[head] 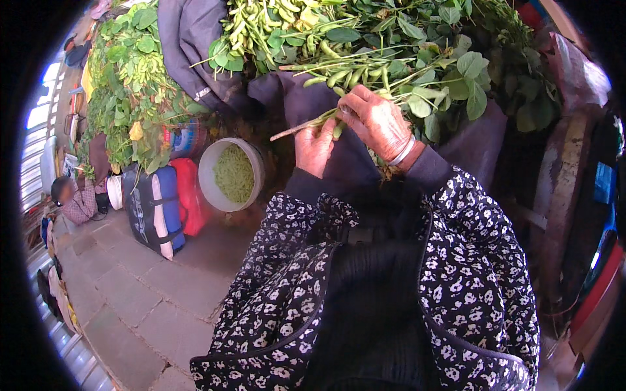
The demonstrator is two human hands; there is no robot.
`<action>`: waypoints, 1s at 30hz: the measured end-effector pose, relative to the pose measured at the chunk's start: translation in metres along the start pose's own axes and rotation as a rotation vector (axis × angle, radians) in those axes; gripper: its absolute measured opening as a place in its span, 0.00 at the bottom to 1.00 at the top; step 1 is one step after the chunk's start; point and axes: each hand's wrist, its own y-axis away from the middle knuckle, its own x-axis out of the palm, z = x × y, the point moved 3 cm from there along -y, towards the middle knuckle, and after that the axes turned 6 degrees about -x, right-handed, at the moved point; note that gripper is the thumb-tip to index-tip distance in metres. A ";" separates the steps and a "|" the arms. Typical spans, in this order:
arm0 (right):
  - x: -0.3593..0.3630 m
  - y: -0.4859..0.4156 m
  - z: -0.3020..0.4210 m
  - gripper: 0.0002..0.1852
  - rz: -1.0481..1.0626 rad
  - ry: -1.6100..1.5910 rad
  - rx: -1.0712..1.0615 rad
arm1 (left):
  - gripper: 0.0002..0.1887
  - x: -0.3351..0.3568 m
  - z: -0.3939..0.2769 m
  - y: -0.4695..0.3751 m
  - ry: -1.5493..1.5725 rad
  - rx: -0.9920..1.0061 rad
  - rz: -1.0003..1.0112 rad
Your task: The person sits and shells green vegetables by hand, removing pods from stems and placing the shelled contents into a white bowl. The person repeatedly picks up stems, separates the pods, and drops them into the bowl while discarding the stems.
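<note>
My left hand [314, 146] grips the lower part of a green soybean stalk [288, 133] whose brownish cut end points left. Close beside it, my right hand [375, 124] has its fingers bent at the same stalk, near a green pod by my left fingertips; whether it grips the stalk or a pod is hard to tell. A pale bracelet is on my right wrist. Just beyond my hands lie more stems with soybean pods [342, 77] and leaves, over dark cloth on my lap. A white bucket [205, 171] to the left holds many loose green pods [234, 173].
Soybean plants [142, 63] are heaped at the left and top. Beside the bucket stand a red bag [190, 195] and a blue and black bag [142, 210] on the paving. A person [80, 203] sits at the far left. A rusty metal post [562, 195] is at the right.
</note>
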 end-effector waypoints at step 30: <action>0.012 0.058 0.002 0.10 0.108 -0.765 0.481 | 0.08 0.016 0.002 0.011 -0.052 0.176 0.095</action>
